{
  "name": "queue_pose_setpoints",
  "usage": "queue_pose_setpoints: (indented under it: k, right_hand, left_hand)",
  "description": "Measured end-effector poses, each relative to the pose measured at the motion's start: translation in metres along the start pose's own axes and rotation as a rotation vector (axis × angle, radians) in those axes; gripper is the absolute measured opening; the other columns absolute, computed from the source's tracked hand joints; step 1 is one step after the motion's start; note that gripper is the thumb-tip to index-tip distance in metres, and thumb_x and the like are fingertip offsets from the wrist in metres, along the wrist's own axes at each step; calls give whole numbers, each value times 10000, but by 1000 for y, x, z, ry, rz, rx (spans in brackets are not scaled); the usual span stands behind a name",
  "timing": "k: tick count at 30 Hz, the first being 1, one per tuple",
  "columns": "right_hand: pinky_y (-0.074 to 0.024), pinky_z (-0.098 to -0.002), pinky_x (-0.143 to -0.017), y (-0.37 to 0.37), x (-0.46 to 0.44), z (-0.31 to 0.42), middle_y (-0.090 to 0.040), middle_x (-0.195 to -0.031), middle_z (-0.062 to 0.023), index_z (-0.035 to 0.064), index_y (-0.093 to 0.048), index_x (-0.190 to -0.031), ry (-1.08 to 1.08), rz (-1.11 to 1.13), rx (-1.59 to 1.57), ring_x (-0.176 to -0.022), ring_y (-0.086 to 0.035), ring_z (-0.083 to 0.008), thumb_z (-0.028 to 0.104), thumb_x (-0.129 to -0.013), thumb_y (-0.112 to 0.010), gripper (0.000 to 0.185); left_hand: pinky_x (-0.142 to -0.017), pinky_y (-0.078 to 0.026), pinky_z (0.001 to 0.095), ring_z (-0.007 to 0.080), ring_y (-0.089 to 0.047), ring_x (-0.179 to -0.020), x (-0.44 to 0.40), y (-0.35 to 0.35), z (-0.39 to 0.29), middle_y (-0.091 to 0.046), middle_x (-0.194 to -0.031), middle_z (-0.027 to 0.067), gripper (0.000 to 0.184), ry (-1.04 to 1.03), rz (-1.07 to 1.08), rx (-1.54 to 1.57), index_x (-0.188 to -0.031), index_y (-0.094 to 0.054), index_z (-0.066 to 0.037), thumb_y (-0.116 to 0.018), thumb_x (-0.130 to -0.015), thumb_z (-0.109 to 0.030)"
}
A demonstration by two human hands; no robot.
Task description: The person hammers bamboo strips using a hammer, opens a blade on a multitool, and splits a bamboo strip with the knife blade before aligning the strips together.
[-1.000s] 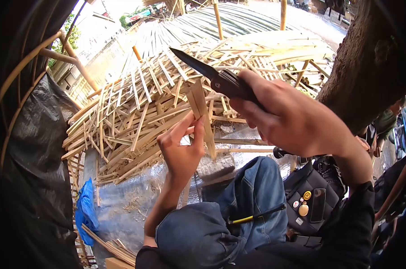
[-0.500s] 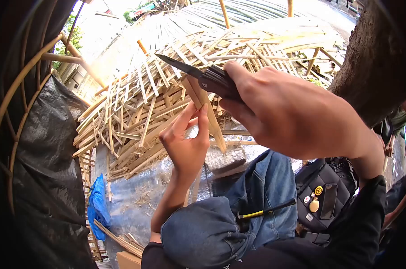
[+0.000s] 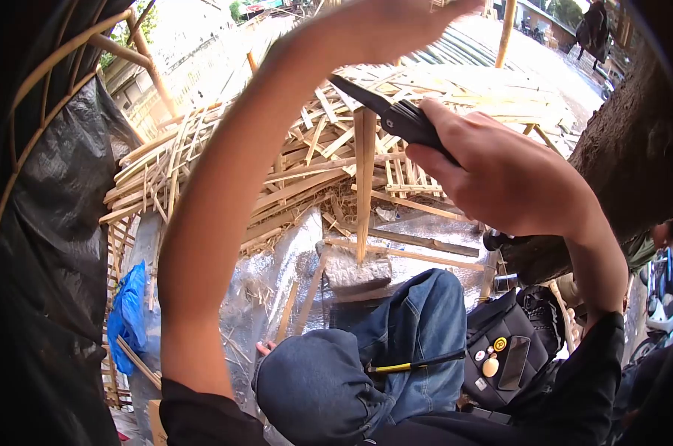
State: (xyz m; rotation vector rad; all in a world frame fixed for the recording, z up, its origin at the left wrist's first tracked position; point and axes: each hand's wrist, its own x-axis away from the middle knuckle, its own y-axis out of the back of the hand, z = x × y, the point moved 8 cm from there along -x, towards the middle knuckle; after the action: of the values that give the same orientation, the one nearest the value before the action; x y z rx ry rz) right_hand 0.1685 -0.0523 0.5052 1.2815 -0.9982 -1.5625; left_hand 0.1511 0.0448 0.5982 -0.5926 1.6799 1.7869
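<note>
My right hand (image 3: 500, 171) grips a folding knife (image 3: 414, 126) by its black handle, the dark blade pointing up and left. Just under the blade is the top end of a bamboo strip (image 3: 364, 171), standing upright with its lower end at a rough pale block (image 3: 357, 275). My left hand (image 3: 396, 30) is raised above the knife, apart from it, with outstretched fingers pointing right. The top edge of the view cuts off part of that hand, and I see nothing held in it.
A large heap of split bamboo (image 3: 277, 171) lies ahead. A thin yellow and black tool (image 3: 418, 364) rests across my jeans. To the right are a black bag (image 3: 496, 349) with a phone (image 3: 514, 363) and a tree trunk (image 3: 612, 163). A blue plastic bag (image 3: 128, 316) hangs at left.
My left hand has let go of the bamboo strip and risen above the knife. The strip now stands nearly vertical. My right hand with the knife appears slightly farther right and lower.
</note>
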Motion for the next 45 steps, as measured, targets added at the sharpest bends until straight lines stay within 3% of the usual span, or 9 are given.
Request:
queue_pose_setpoints:
  k: [1, 4, 7, 9, 13, 25, 29, 34, 45]
  right_hand:
    - [-501, -460, -886, 3, 1, 1, -676, -1054, -267, -30, -476, -1384, 10, -28, 31, -1031, -651, -420, 329, -1028, -581, 517]
    - [-506, -461, -846, 5, -1, 1, -679, -1013, -244, -25, -497, -1355, 19, 8, 17, -979, -659, -412, 313, -1026, -590, 480]
    - [-499, -466, -788, 1, 0, -2, -668, -947, -220, -9, -524, -1305, 121, -149, 79, -902, -659, -397, 303, -1026, -595, 425]
    - [-491, -474, -763, 2, -1, -3, -660, -923, -212, -2, -532, -1281, 104, -97, 44, -864, -655, -390, 301, -1025, -599, 402]
    - [-475, -482, -715, 2, -4, -3, -648, -877, -207, 5, -541, -1219, 116, -79, 64, -791, -643, -388, 282, -1027, -597, 342]
    - [-484, -485, -780, 0, -8, -3, -656, -878, -229, -19, -538, -1173, 132, -51, 83, -866, -657, -407, 268, -1039, -564, 318]
    - [-487, -485, -784, -2, -7, -4, -657, -876, -232, -26, -539, -1165, 157, -75, 64, -870, -659, -407, 264, -1038, -563, 317]
    - [-490, -484, -788, -3, -12, -6, -658, -873, -235, -33, -540, -1154, 160, -57, 60, -875, -661, -407, 260, -1037, -562, 317]
    - [-498, -482, -799, -6, -13, -1, -660, -867, -242, -50, -542, -1131, 188, -93, 46, -886, -667, -407, 251, -1034, -559, 317]
  left_hand:
    - [-616, -536, 391, 241, -694, -694, 0, -28, 11, -713, -839, 122, 454, -207, -177, -66, -1135, -684, -51, -404, -1095, -406]
    - [-748, -549, 432, 264, -674, -741, 26, -48, 23, -677, -866, 130, 517, -507, -381, -49, -1336, -592, -89, -346, -1103, -479]
    - [-930, -512, 409, 302, -677, -961, 5, -49, 32, -683, -1081, 215, 528, 90, 356, 124, -1515, -447, -128, -315, -1114, -445]
    - [-1171, -221, 411, 278, -281, -1372, 22, -46, 15, -308, -1494, 166, 687, 219, 554, 101, -1594, -237, -121, -158, -1073, -562]
    - [-1293, -65, 422, 250, -61, -1578, 26, -5, -15, -102, -1707, 109, 830, 177, 419, 122, -1629, -154, -107, -21, -1022, -658]
    - [-1288, -53, 470, 279, 23, -1575, 38, -13, -5, 50, -1703, 152, 917, 248, 372, -39, -1618, 22, -45, -27, -998, -718]
    - [-1292, -42, 464, 277, 27, -1574, 16, 11, -1, 60, -1707, 125, 884, 274, 221, 339, -1617, 44, -56, -12, -1006, -693]
    - [-1293, -49, 448, 266, 30, -1576, 23, -47, 66, 35, -1709, 128, 906, 384, 426, 194, -1621, 26, -67, -74, -1003, -722]
    - [-1289, -13, 473, 289, 85, -1568, 11, 12, -1, 113, -1687, 176, 938, 326, 244, 408, -1619, 40, -70, -92, -986, -749]
